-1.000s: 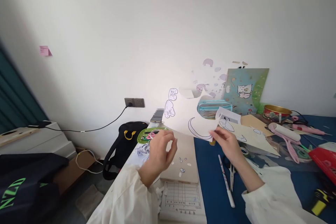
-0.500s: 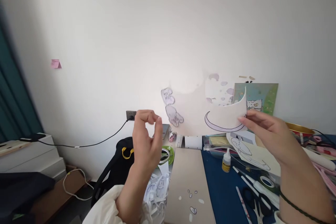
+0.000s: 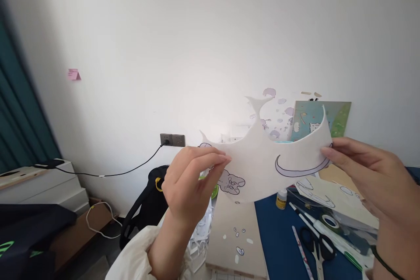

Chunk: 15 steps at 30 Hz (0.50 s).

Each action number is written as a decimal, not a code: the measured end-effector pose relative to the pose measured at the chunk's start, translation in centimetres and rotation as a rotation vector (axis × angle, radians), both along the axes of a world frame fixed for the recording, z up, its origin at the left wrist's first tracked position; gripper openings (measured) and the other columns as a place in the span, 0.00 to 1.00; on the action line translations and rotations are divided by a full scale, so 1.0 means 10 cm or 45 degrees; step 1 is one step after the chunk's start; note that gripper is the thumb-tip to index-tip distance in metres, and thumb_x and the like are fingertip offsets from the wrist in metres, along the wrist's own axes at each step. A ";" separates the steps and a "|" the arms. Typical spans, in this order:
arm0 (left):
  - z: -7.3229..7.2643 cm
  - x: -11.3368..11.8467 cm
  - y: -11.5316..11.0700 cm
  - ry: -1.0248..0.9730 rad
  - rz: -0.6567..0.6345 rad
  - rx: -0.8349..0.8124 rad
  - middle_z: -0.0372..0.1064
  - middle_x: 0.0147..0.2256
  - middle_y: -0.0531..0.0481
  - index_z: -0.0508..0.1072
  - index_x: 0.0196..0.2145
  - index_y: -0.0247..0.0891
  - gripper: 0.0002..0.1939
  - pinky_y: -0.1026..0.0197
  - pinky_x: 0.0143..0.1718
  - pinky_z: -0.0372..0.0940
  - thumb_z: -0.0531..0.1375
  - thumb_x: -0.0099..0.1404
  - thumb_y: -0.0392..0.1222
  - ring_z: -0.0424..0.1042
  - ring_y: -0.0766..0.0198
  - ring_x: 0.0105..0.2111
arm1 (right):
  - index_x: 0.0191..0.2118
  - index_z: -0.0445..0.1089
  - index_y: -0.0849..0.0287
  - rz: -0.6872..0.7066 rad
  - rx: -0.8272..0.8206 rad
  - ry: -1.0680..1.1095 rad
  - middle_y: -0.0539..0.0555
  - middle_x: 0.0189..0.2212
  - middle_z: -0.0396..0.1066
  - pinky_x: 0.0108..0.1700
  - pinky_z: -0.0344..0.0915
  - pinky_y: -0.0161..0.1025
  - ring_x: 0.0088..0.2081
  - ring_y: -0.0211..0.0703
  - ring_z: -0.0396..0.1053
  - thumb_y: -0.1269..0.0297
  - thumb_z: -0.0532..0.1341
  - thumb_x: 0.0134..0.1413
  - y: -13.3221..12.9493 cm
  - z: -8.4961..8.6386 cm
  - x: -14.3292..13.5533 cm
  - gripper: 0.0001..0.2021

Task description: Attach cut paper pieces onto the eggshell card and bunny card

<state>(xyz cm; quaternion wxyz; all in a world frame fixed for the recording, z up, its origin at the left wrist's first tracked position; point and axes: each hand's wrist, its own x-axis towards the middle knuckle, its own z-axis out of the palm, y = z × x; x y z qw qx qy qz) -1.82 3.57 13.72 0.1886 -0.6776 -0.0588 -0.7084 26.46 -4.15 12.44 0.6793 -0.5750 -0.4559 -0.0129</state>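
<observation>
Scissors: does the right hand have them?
No, the scissors lie on the blue surface, and the right hand pinches the cut white paper.

Soft, even daylight-like brightness pools on the plain white plaster wall around mid-frame and fades to grey toward the upper left. The dark fabric bag with green lettering sinks into dim shade at lower left. Wide-angle stretch tilts the teal fabric curtain at the left edge. Dark outlines on the white cut-out paper sheet look crisp.
</observation>
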 end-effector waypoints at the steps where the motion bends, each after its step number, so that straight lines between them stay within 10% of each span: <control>1: 0.00 0.00 -0.01 -0.002 0.004 0.023 0.74 0.28 0.54 0.71 0.30 0.37 0.12 0.63 0.23 0.67 0.66 0.52 0.23 0.72 0.67 0.26 | 0.32 0.77 0.54 0.015 -0.013 0.035 0.55 0.31 0.77 0.31 0.71 0.38 0.32 0.48 0.74 0.51 0.71 0.33 -0.02 0.02 -0.02 0.17; 15: -0.01 0.01 -0.06 0.057 0.011 0.121 0.76 0.28 0.54 0.73 0.32 0.38 0.12 0.64 0.21 0.66 0.65 0.53 0.24 0.73 0.66 0.26 | 0.30 0.77 0.52 0.084 -0.081 0.096 0.53 0.25 0.74 0.25 0.69 0.40 0.29 0.48 0.71 0.57 0.70 0.37 -0.18 0.12 -0.16 0.10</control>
